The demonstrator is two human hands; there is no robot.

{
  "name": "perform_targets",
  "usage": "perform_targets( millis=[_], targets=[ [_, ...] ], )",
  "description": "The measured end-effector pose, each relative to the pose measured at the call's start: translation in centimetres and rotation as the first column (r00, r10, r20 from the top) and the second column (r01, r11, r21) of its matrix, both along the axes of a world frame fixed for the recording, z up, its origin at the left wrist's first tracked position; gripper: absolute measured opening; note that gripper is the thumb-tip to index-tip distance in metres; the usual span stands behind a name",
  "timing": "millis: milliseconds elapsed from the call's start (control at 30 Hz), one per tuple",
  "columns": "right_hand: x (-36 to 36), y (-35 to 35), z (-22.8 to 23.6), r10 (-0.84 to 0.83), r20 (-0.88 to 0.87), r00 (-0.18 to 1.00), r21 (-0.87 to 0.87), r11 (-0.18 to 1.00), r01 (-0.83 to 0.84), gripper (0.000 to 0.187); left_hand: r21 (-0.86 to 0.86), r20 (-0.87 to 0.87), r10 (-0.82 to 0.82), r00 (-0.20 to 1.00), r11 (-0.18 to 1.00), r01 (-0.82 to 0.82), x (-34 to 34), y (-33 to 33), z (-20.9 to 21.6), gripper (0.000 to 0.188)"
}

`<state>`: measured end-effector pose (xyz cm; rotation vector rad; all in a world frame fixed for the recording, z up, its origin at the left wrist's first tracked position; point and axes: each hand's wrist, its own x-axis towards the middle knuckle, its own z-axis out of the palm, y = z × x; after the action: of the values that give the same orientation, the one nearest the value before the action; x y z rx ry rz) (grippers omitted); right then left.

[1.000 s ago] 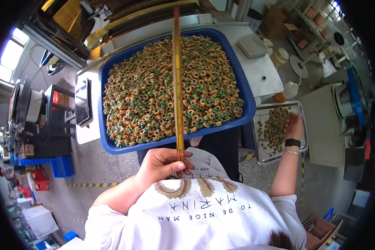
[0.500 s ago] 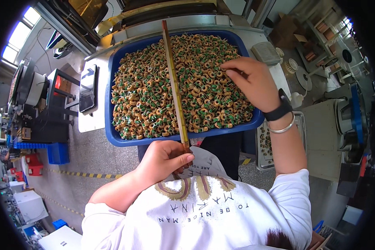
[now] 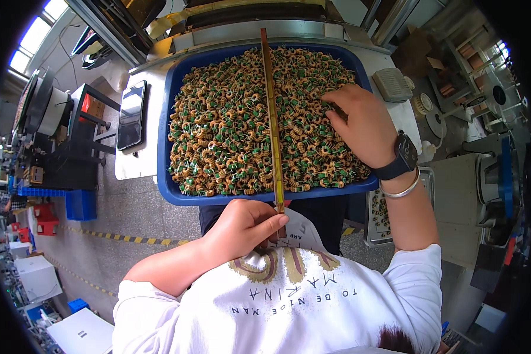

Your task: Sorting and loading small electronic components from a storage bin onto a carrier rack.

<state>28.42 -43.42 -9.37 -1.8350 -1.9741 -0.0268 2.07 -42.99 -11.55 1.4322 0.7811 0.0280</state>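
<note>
A blue tub [image 3: 164, 150] is heaped with copper-wound toroid coils [image 3: 218, 127], each with green parts and wire leads. Across the heap, from near to far, runs a long narrow yellow-brown strip [image 3: 272, 118]. Its near end is gripped by my left hand [image 3: 251, 227], thumb on top, just in front of the tub's near rim. Over the right part of the heap hangs my right hand [image 3: 363, 124]. Its thumb and forefinger are curved and apart at the coils, with nothing visible between them; the other fingers are partly hidden.
Left of the tub, a black phone [image 3: 131, 115] lies on the white table [image 3: 137, 171]. A pale ribbed block [image 3: 393, 84] sits at the right. Below my right forearm, a metal tray [image 3: 376, 236] holds some coils. Machine framing [image 3: 106, 29] stands behind.
The view has shifted a little, so the tub appears farther right. The strip now stands more upright. My right hand's thumb and forefinger have spread slightly.
</note>
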Motion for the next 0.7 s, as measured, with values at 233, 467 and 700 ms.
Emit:
perform_targets(
  millis=[233, 467, 700],
  targets=[
    [0.5, -0.3, -0.2, 0.020, -0.062, 0.998, 0.043, 0.999, -0.017, 0.019, 0.570, 0.050, -0.268, 0.962, 0.798, 0.193, -1.4, 2.7, 3.7, 0.018],
    [-0.1, 0.9, 0.7, 0.086, -0.199, 0.976, 0.064, 0.995, -0.075, 0.011, 0.950, 0.113, 0.110, 0.988, 0.279, -0.140, 2.5, 13.9, 3.1, 0.021],
    [0.4, 1.8, 1.1, 0.031, -0.304, 0.952, 0.024, 0.999, -0.025, 0.013, 0.978, -0.129, 0.124, 0.984, 0.183, 0.105, 5.3, 16.3, 2.0, 0.024]
  ],
)
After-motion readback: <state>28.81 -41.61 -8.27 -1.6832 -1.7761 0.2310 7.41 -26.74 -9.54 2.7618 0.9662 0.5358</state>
